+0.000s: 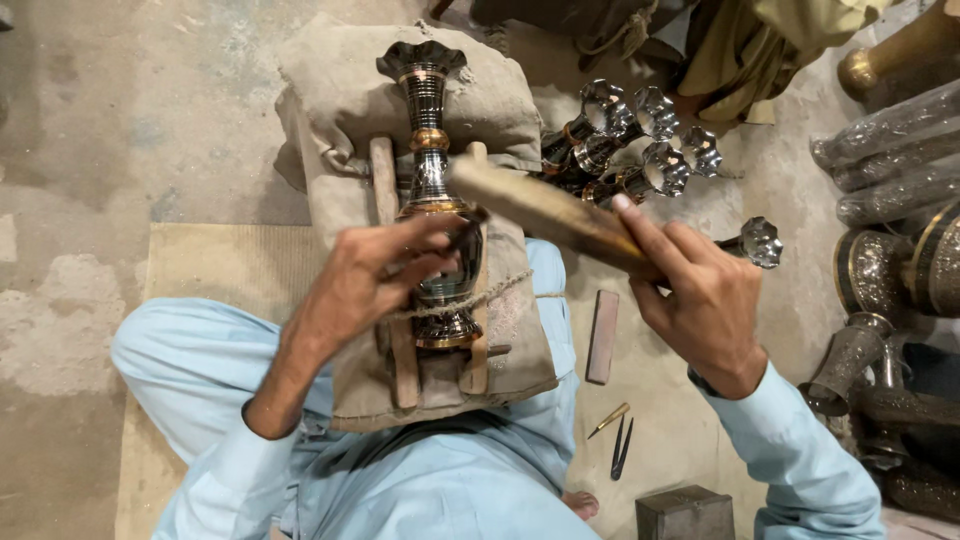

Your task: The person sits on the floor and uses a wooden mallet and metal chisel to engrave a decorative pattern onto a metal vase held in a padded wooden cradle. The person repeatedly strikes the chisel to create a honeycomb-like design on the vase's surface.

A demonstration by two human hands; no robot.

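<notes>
- Concrete floor (120, 120), rough and stained; person seated on it in light blue clothing.
- Metal vase (432, 200) lies on a padded cloth bundle (340, 90) over the lap, roped between two wooden slats.
- Left hand (375, 275): fingers pinched on a small dark tool against the vase body.
- Right hand (700, 300): closed around a wooden mallet (540, 205), raised above the vase.
- More vases (640, 140) lie just beyond the bundle.
</notes>
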